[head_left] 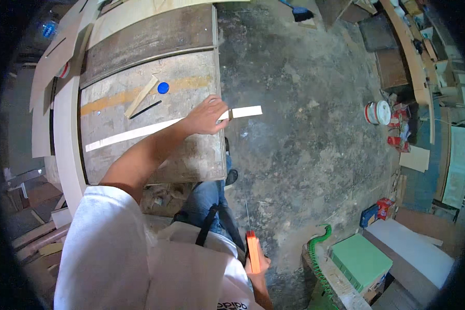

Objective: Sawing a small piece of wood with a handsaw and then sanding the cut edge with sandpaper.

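Note:
My left hand [206,116] is closed on a long narrow white strip [139,134], pressing it to the worn board top of the workbench [186,155]. The strip's right end juts past the bench edge over the floor, with a short dark mark just beyond my fingers. Low by my side, my right hand [262,262] grips the orange handle of a handsaw [251,248]. Its thin blade points away from me and looks almost edge-on. Behind the strip lie a wooden stick [141,98], a slim dark pencil-like rod [145,109] and a round blue lid [163,87].
Long boards [67,113] stand along the bench's left side. A white bucket [381,112] sits on the concrete floor [305,129] at the right. Nearer are a green box [361,261] and a coiled green hose [315,253]. A brush [301,14] lies far off.

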The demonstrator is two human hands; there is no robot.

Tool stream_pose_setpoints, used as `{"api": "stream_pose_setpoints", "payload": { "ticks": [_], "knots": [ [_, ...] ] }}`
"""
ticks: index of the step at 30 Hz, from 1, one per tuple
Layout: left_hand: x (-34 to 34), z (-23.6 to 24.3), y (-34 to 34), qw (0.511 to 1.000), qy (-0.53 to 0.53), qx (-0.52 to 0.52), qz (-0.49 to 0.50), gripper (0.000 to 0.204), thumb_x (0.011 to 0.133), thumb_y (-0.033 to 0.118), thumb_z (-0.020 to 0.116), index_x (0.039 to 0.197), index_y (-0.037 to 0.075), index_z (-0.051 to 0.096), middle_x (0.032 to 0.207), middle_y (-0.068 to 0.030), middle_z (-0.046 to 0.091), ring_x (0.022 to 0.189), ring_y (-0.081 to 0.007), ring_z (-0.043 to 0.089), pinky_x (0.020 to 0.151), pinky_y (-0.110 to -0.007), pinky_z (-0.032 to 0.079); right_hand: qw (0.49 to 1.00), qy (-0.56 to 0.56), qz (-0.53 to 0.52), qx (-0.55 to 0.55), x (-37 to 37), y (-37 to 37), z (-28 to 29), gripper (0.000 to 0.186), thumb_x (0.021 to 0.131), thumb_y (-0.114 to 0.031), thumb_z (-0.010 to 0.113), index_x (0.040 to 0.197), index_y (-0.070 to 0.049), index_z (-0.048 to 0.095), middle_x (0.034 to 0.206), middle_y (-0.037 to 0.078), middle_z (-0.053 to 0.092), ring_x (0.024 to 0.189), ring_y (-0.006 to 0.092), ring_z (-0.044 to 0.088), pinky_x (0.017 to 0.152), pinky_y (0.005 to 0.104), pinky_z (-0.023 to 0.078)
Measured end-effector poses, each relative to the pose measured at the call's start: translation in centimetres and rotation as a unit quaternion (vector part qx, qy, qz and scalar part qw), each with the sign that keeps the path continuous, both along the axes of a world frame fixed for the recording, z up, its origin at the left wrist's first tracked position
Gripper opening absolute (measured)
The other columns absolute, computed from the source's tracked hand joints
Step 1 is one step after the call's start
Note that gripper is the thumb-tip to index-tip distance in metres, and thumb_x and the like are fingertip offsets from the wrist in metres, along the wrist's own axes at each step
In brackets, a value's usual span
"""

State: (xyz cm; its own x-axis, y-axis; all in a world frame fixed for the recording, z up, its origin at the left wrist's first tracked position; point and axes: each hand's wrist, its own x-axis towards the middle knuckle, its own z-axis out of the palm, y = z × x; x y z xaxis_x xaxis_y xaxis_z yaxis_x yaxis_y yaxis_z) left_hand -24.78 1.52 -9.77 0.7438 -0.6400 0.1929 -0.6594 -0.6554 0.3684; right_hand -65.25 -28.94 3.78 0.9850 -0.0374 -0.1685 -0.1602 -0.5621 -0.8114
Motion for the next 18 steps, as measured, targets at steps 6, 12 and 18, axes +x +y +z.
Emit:
{"api": "stream_pose_setpoints", "payload": {
  "ticks": [6,12,18],
  "knots": [
    [-0.1,-0.2,0.1,1.000,-0.004,-0.006,-0.029,0.029,0.091,0.029,0.064,0.099,0.001,0.059,0.094,-0.0168,0.060,0.100,-0.0345,0.059,0.109,-0.049,0.036,0.998,-0.036,0.043,-0.037,7.7,2.3,-4.3,0.068,0.075,0.004,0.058,0.143,0.004,0.055,0.132,0.025,0.066,0.092,0.0271,0.077,0.078,0.0344,0.058],
    [0.1,-0.4,-0.3,0.999,-0.002,0.035,-0.033,0.031,0.093,0.032,0.060,0.097,0.002,0.060,0.092,-0.0154,0.061,0.102,-0.0309,0.060,0.110,-0.048,0.036,0.975,-0.218,0.014,0.050,20.5,8.7,-8.6,0.061,0.080,0.005,0.059,0.141,0.006,0.056,0.140,0.025,0.060,0.112,0.0311,0.071,0.083,0.0332,0.059],
    [-0.1,0.3,-0.3,0.999,0.006,0.028,-0.042,0.030,0.092,0.031,0.062,0.098,0.002,0.060,0.094,-0.0158,0.061,0.102,-0.0307,0.060,0.110,-0.048,0.035,0.977,-0.158,-0.049,0.134,21.0,9.3,-10.8,0.056,0.084,0.004,0.059,0.140,0.008,0.056,0.140,0.027,0.060,0.117,0.0362,0.069,0.090,0.0365,0.058]
  ]
}}
